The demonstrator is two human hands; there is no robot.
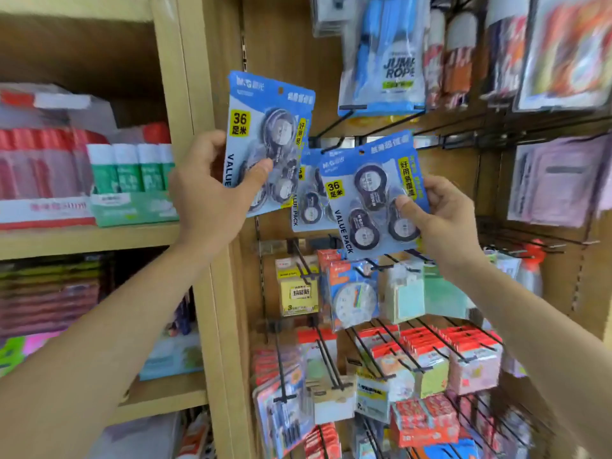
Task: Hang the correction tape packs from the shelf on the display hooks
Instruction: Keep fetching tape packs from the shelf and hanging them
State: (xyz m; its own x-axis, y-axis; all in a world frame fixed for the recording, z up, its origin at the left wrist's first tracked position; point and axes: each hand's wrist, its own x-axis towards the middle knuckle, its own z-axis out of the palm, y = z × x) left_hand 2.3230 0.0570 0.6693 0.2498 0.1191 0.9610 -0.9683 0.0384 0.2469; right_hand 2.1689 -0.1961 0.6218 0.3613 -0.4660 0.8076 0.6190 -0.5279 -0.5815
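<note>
My left hand [212, 190] grips a blue correction tape pack [270, 127] by its lower left part, held up and tilted in front of the wooden panel. My right hand [443, 220] pinches a second blue pack [371, 190] at its right edge, thumb on the front. This pack's top hole sits near the tip of a black display hook [331, 144]. Behind it a third blue pack [309, 203] hangs on the hook, mostly covered.
A jump rope pack [384, 61] hangs above. Sticky note packs [298, 289] and red carded items [430, 352] fill the hooks below. Bare black hooks [463, 134] jut out on the right. Glue sticks [132, 164] stand on the wooden shelf [82, 240] at left.
</note>
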